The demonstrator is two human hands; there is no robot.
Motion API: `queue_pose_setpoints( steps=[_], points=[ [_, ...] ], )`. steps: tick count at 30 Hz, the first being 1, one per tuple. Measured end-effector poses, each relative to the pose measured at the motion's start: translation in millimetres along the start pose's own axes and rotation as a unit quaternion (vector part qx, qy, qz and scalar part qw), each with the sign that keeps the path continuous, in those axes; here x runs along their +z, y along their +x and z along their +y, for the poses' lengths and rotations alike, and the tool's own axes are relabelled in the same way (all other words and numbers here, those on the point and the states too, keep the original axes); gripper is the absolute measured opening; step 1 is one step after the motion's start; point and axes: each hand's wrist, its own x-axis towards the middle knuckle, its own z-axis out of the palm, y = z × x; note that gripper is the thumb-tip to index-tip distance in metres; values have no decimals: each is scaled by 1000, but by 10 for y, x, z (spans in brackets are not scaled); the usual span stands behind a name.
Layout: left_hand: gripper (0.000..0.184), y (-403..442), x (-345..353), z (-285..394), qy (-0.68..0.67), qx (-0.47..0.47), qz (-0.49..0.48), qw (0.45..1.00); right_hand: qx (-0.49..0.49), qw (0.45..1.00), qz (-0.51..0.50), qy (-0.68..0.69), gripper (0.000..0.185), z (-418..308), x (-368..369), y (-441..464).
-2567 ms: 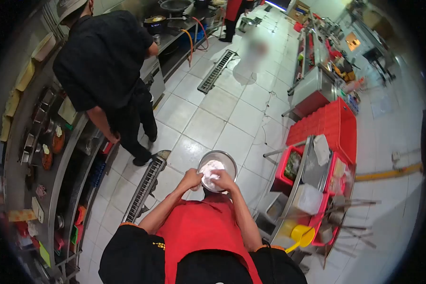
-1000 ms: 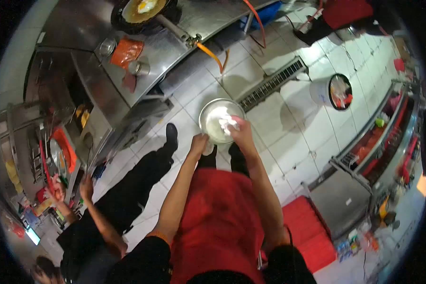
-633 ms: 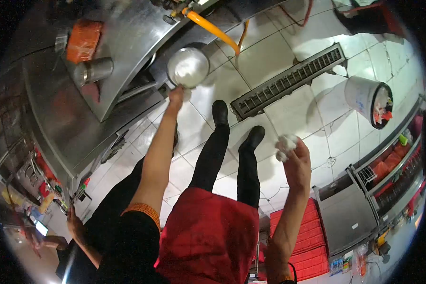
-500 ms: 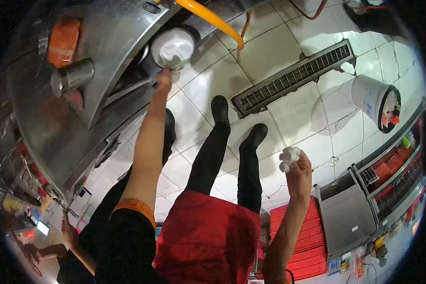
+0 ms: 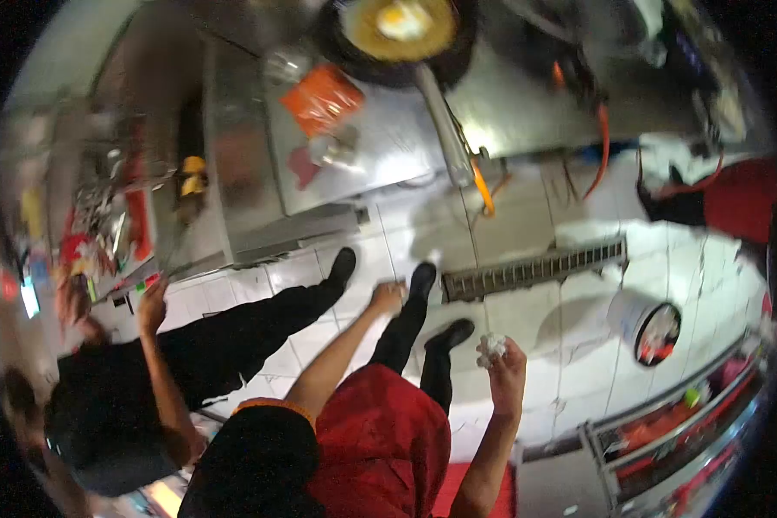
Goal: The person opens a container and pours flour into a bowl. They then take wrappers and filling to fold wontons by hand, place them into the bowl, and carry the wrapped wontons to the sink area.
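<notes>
My left hand (image 5: 388, 296) is over the tiled floor, beside my dark shoe. Its fingers look curled together, and blur hides whatever may be in them. Further right, my right hand (image 5: 509, 371) is raised above the floor, pinching a crumpled white lump (image 5: 491, 350) at the fingertips. A fried egg (image 5: 403, 19) lies in yellowish liquid in a dark pan (image 5: 332, 52) at the top of the view. The pan's long handle (image 5: 445, 125) points towards me over the edge of the steel counter (image 5: 380, 147).
An orange packet (image 5: 322, 99) and a metal container (image 5: 334, 147) sit on the counter. A drain grate (image 5: 535, 269) crosses the floor. A white bin (image 5: 634, 319) holds waste at right, near a shelf rack (image 5: 682, 414). A co-worker's hand (image 5: 153, 306) is at left; another person (image 5: 742, 198) stands at upper right.
My view has swung up to the counter and pan. My left hand has drawn back from a white round container under the counter edge. My right hand keeps the white lump.
</notes>
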Motion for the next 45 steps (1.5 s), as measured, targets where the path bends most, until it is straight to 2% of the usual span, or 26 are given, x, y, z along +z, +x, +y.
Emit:
queue_pose_setpoints(
  steps=[1,3,5,7,8,12,15,16,18,21,23,25,27,29,31,33,35,37,39,41,42,43,45],
  points=[
    [48,-265,-210,195,-189,-72,-54,978,-15,999,-29,-10,27,-155,69,-67],
    [53,-742,-628,675,-250,-28,23,967,14,997,-16,-79,27,-376,100,-257],
    [51,-1129,-1040,1027,-359,-198,-68,910,-9,995,-45,-91,30,-556,160,-396],
    [53,-1434,-1356,1339,-311,-236,-60,919,-10,993,-66,-100,33,-676,128,-499],
    [51,-1601,-1497,1479,-326,-230,-16,917,-16,990,-80,-111,33,-719,101,-525],
    [47,-2106,-1806,1554,-401,-215,53,889,-27,974,-98,-202,32,-809,132,-664],
    [47,-2377,-2085,1579,-425,-244,68,869,-68,950,-98,-288,33,-742,31,-591],
    [47,-2441,-2186,1548,-435,-270,44,858,-59,958,-81,-268,33,-726,65,-610],
    [47,-2524,-2356,1511,-415,-257,75,870,-24,978,-67,-195,34,-706,173,-606],
    [48,-2555,-2626,1495,-427,-267,106,857,-42,965,-91,-244,33,-748,404,-627],
    [49,-2458,-2853,1470,-398,-251,138,871,-21,966,-92,-239,31,-836,787,-745],
    [52,-2328,-3096,1445,-390,-195,206,876,-34,963,-166,-212,29,-868,981,-780],
    [48,-2164,-3390,1367,-414,-192,213,864,-20,966,-162,-200,30,-844,1116,-698],
    [36,-2058,-3782,1308,-516,-85,298,799,14,961,-192,-199,30,-822,1262,-644],
    [24,-2108,-4377,1288,-540,-92,327,770,16,958,-198,-207,29,-817,1431,-588],
    [20,-1959,-4638,812,-440,-21,458,772,19,956,-201,-214,28,-799,1613,-561],
    [36,-1959,-4984,283,-644,-33,369,670,-3,954,-200,-224,26,-785,1834,-555],
    [70,-2074,-5599,66,-833,-11,239,498,-4,957,-191,-218,27,-774,2026,-535],
    [80,-2208,-6264,147,-841,8,181,510,-3,961,-181,-210,27,-756,2193,-515],
    [85,-2214,-6755,164,-800,-18,143,582,4,962,-156,-226,29,-749,2314,-496],
    [78,-2205,-6924,212,-751,-31,160,640,4,962,-164,-218,30,-721,2314,-433],
    [78,-2155,-7010,203,-753,-34,157,638,6,962,-160,-220,30,-699,2324,-417],
    [63,-2041,-7127,202,-535,-107,128,828,-5,965,-172,-197,31,-683,2374,-369]
  ],
)
